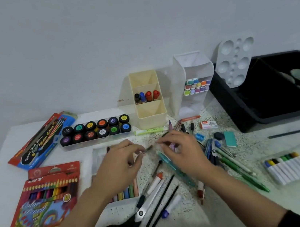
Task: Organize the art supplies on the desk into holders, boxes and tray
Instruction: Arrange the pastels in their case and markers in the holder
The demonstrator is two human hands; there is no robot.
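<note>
while left grip [121,166] pinches, brush [148,149] protrudes right

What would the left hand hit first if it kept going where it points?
Likely the right hand, just beyond the small brush the left hand pinches; depth is unclear.

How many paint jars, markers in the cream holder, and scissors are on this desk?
Paint jars: 12
Markers in the cream holder: 4
Scissors: 1
Total: 17
</note>
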